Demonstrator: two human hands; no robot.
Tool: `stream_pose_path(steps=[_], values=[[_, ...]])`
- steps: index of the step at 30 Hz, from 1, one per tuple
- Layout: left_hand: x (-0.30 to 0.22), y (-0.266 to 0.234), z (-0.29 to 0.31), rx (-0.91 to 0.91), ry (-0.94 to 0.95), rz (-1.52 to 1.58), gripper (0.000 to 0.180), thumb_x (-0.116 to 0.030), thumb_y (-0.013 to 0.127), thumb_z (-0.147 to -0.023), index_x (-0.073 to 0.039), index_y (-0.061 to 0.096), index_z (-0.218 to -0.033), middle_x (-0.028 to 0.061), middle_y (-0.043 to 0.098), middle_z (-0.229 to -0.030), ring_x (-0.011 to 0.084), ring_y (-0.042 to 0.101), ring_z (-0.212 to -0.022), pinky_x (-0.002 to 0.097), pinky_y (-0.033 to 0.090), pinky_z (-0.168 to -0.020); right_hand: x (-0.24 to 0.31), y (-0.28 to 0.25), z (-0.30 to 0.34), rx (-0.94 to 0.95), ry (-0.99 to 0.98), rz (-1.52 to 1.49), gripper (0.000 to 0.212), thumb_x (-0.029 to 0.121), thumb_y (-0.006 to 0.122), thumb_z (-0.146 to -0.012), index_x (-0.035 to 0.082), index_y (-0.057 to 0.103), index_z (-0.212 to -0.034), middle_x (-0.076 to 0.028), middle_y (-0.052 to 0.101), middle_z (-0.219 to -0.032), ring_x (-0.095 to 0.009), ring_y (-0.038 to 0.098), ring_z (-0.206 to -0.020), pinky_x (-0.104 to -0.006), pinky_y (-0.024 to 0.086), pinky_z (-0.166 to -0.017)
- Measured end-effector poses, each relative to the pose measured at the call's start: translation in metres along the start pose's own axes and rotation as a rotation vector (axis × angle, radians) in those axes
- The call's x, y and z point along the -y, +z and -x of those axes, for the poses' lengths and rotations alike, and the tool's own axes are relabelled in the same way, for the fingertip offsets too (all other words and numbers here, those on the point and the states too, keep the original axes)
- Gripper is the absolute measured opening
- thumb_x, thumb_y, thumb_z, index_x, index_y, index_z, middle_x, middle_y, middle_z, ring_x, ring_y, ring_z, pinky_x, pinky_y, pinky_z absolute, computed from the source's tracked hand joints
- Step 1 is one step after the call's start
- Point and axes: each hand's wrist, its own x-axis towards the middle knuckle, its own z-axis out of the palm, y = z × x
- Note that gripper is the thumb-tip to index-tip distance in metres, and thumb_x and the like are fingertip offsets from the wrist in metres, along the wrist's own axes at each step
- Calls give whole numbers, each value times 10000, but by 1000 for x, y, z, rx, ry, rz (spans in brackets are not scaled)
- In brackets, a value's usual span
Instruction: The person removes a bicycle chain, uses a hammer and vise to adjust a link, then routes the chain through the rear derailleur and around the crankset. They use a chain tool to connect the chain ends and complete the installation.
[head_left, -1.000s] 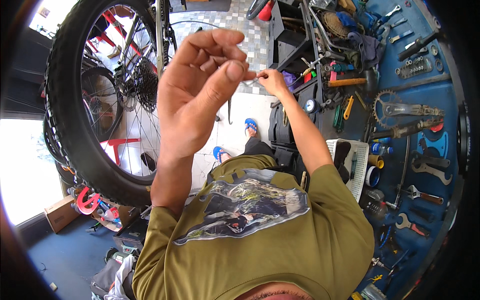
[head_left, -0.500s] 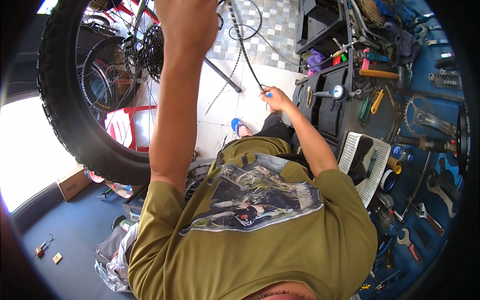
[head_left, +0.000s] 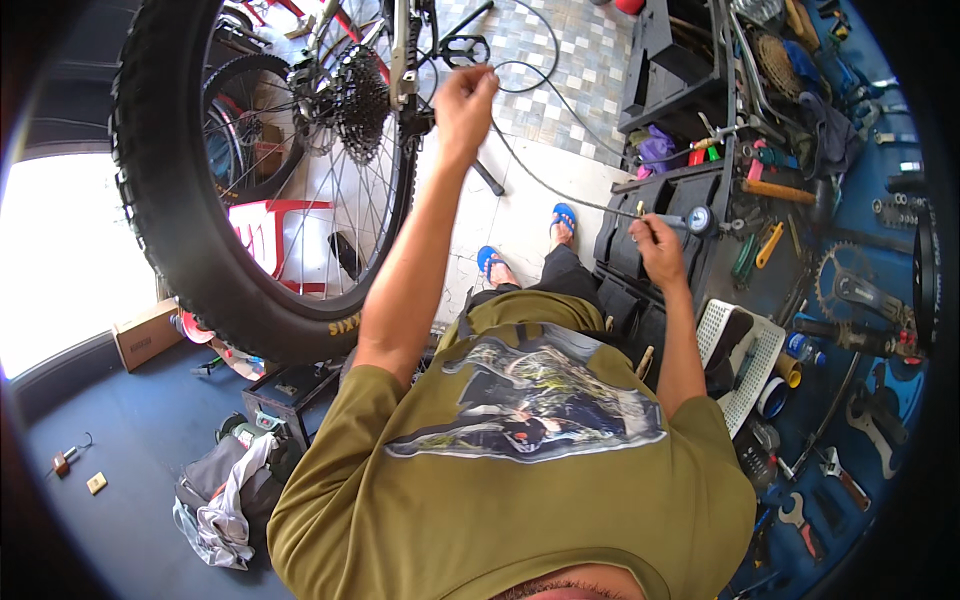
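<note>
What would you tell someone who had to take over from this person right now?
Left hand: raised by the bike's rear cassette, fingers pinching the thin cable.
Right hand: holding the cable's other end near the black tool shelf.
The cable runs between both hands, slightly slack.
Done: cable is gripped at both ends.
Left: cannot tell if it is attached to the bike; check before pulling.

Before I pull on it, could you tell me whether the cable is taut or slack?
Slack: the cable curves loosely from left hand to right hand.

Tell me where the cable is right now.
In the head view, the cable stretches between both hands: left hand holds it near the rear cogs, right hand grips its end by the black toolbox.
</note>
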Motion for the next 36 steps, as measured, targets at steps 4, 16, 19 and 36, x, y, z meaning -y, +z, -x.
stream_pose_path(steps=[4, 16, 19, 36], values=[[89, -1, 40, -117, -314, 128, 269, -183, 748, -953, 27, 735, -1119, 22, 685, -909, 94, 597, -838, 263, 497, -768, 133, -28, 0, 15, -86, 314, 226, 224, 687, -1010, 9, 668, -943, -89, 593, -721, -165, 514, -604, -335, 417, -586], [120, -36, 83, 157, -595, 17, 563, -453, 680, -1005, 20, 693, -1309, 167, 709, -1242, 255, 616, -1208, 400, 483, -1038, 271, 41, -26, 196, -539, 445, 222, 242, 709, -988, 39, 682, -901, -118, 674, -778, -310, 665, -647, -407, 493, -593], [44, -38, 96, 385, -300, 70, 606, -485, 574, -1072, 42, 661, -1357, 190, 694, -1312, 269, 605, -1257, 409, 444, -1093, 256, 62, -46, 234, -517, 499, 265, 296, 675, -1006, 59, 674, -888, -123, 682, -786, -352, 670, -684, -441, 507, -629], [-158, -44, 99, 367, -10, 262, 143, -100, 688, -1025, -16, 728, -1133, -51, 610, -778, 21, 507, -663, 207, 399, -564, 296, -47, -32, 174, -181, 157, 216, 130, 731, -975, -28, 718, -1120, -58, 715, -839, -90, 613, -740, -273, 486, -674]])
